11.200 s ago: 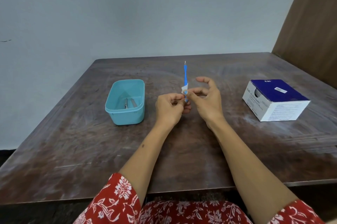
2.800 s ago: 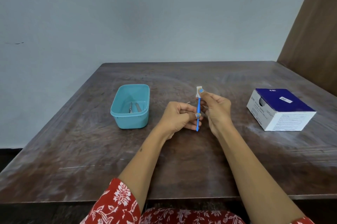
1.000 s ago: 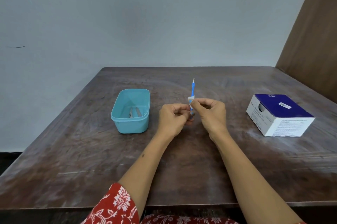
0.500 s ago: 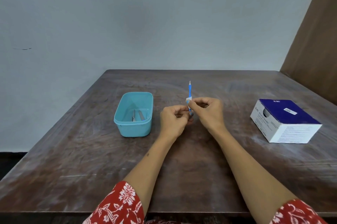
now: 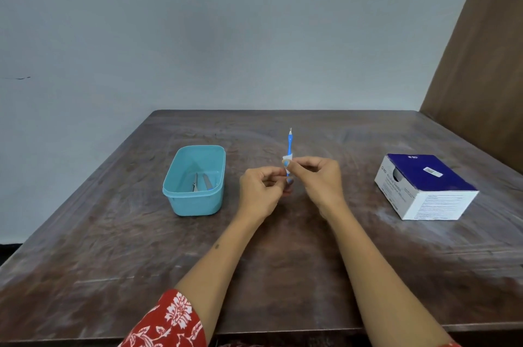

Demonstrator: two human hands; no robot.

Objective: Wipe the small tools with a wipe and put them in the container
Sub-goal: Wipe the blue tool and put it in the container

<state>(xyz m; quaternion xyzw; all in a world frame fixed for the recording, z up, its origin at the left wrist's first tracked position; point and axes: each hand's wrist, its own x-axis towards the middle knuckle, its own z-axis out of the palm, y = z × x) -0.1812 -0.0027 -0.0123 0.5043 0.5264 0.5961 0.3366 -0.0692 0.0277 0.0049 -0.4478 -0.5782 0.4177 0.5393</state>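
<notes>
Wiping blue tool (image 5: 289,143), wipe (image 5: 286,161), hands (image 5: 321,181)

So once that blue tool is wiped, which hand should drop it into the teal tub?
Probably the left hand: it holds the blue tool at its base, and the teal tub sits on its side. The right hand pinches the wipe.

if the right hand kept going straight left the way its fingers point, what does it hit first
Most likely the left hand: the right hand, pinching the wipe around the blue tool, already nearly touches it. Depth is hard to judge.
</notes>
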